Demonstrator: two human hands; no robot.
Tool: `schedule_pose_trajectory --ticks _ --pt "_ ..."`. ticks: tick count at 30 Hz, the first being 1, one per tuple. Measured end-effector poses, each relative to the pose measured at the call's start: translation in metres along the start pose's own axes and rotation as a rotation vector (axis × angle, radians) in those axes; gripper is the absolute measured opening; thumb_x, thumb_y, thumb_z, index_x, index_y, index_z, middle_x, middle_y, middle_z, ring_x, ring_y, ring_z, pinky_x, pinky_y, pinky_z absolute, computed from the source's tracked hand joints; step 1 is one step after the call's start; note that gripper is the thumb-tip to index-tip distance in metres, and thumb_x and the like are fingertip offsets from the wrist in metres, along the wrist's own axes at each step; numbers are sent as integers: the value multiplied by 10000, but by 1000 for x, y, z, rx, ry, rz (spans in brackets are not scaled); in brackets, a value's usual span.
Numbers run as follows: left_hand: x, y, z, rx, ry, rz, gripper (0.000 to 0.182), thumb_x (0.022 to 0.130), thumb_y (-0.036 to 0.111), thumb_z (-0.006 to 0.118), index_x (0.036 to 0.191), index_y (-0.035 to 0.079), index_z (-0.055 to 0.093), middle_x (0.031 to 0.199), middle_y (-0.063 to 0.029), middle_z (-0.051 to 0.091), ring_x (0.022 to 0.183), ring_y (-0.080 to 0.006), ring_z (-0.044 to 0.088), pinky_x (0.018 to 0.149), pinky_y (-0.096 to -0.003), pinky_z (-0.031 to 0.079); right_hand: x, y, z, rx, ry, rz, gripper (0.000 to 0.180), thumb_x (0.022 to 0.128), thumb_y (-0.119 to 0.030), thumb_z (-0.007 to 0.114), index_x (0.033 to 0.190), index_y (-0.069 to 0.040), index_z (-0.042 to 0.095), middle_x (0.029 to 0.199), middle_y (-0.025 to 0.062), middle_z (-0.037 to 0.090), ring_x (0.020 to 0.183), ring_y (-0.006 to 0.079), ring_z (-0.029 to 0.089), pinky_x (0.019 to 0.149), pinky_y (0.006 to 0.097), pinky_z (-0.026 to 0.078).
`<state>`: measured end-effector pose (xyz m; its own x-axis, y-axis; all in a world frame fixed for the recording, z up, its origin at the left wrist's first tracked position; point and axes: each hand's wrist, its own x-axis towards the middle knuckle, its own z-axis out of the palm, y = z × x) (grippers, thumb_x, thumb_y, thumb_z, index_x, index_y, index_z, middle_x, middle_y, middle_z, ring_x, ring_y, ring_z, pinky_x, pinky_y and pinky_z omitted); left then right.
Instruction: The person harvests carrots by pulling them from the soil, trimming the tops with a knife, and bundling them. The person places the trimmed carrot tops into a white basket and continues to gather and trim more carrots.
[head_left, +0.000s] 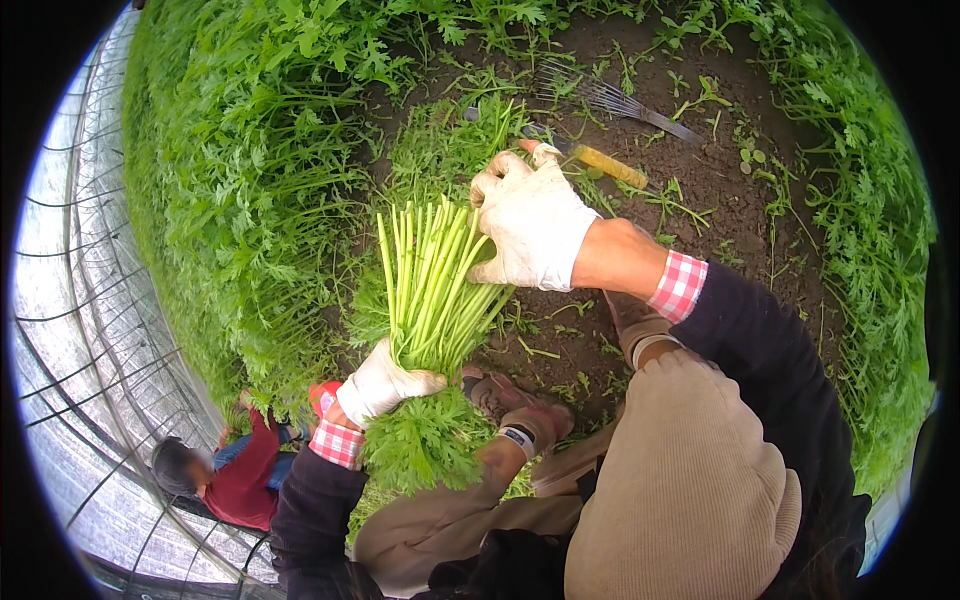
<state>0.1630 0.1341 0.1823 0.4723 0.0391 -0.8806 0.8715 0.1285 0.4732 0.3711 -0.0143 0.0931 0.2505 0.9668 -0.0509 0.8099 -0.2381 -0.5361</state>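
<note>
A bunch of leafy green stalks (439, 285) stands with its cut stems up and its leaves hanging below. My left hand (388, 384), in a pale thin glove, is closed around the bunch just above the leaves. My right hand (525, 217), gloved too with one bare fingertip showing, is at the upper right of the stems, its fingers curved and apart; the thumb touches or nearly touches the stalks. Just beyond that hand lies a tool with a yellow handle (609, 166), its dark metal part partly hidden by cut greens.
A small metal fan rake (622, 105) rests on the brown soil (720, 202). Dense leafy plants (247, 187) grow at the left and along the right (874, 225). A person in a dark red top (244, 480) crouches at the lower left, beside the ribbed plastic greenhouse wall (82, 300).
</note>
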Motion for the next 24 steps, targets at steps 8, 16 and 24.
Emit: schedule_pose_trajectory --ticks 8,16,24 --pt "4 -1 -3 43 -35 -35 564 705 -4 748 1225 28 533 1044 4 609 883 -84 550 784 -256 489 4 -1 19 377 -151 32 423 761 -434 621 955 -66 699 926 170 635 1014 335 551 934 549 356" --pt "-5 -7 -9 83 -27 24 538 720 29 760 1214 19 547 1054 -21 639 895 -97 575 811 -265 490 -4 26 23 78 46 98 191 803 -227 594 933 -104 663 848 114 638 901 311 601 862 492 397" --pt "-8 -8 -8 184 -64 72 596 692 34 754 1244 16 530 1061 -16 611 903 -101 528 808 -277 479 -8 47 16 637 71 67 487 767 -337 706 1199 -143 594 1187 112 612 1141 304 546 982 433 397"
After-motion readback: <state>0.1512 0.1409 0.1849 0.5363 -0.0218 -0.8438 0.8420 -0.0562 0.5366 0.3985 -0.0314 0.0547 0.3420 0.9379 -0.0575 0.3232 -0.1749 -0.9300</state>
